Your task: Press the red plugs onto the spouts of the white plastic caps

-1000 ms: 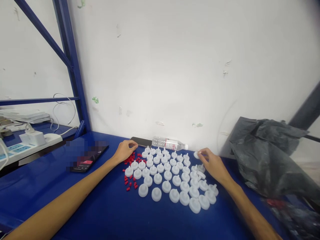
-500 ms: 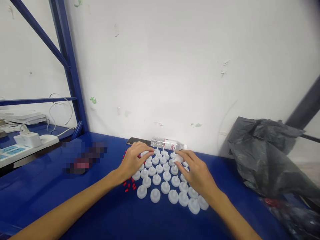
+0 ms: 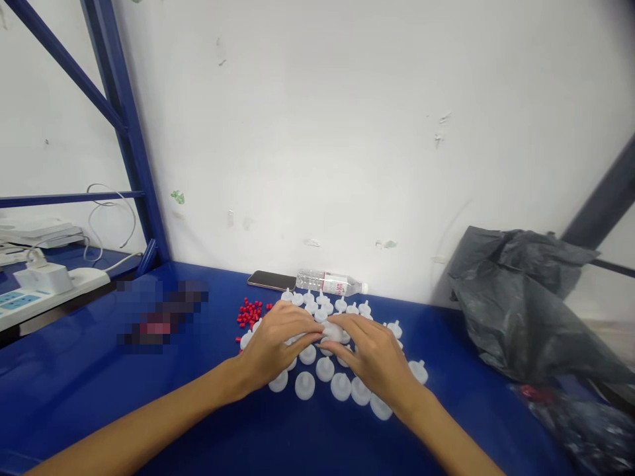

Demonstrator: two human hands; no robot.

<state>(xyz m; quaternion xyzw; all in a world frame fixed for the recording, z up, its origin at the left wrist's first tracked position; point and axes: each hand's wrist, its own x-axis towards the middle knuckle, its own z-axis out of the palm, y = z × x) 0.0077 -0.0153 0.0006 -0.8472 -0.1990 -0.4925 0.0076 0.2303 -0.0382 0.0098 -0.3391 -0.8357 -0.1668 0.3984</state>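
Note:
My right hand (image 3: 370, 347) is closed round a white plastic spout cap (image 3: 331, 332) with its fingertips, above the other caps. My left hand (image 3: 280, 340) meets it from the left, thumb and forefinger pinched together against the held cap. Whatever lies between those left fingertips is too small and hidden to name. Under and around both hands stand many white spout caps (image 3: 305, 385), round with a narrow spout, mostly upright on the blue table (image 3: 213, 423). Small red tips (image 3: 249, 312) lie in a loose heap beyond my left hand, partly covered by it.
At the back, a phone (image 3: 271, 280) lies beside a clear bottle (image 3: 333, 283) on its side. A dark plastic bag (image 3: 516, 297) bulges at the right, with a clear bag (image 3: 580, 423) below it. A power strip (image 3: 54, 291) sits left, near a blue metal frame (image 3: 131, 132).
My hands have come together over the caps, the left moving right and the right moving slightly left with its cap. More of the red heap now shows.

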